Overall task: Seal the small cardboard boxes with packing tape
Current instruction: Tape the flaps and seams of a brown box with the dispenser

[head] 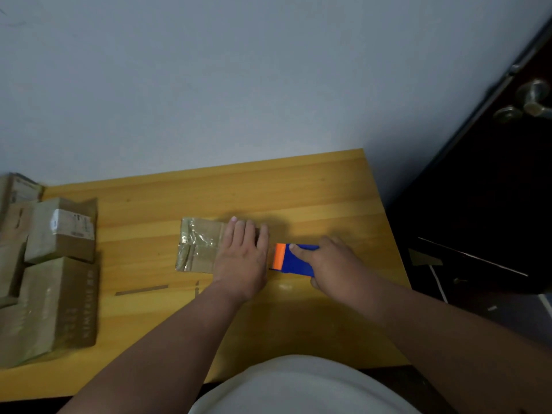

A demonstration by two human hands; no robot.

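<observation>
While left hand [242, 252] lies flat on 1 box [198, 245], right hand [334, 264] grasps 1 tape dispenser [295, 259]; 3 boxes [53, 264] stacked aside

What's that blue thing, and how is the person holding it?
A tape dispenser. The right hand grips its blue body, index finger along the top. The left hand lies flat on the box.

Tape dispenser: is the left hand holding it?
No. The right hand grips the blue tape dispenser, while the left hand presses flat on the small box.
</observation>
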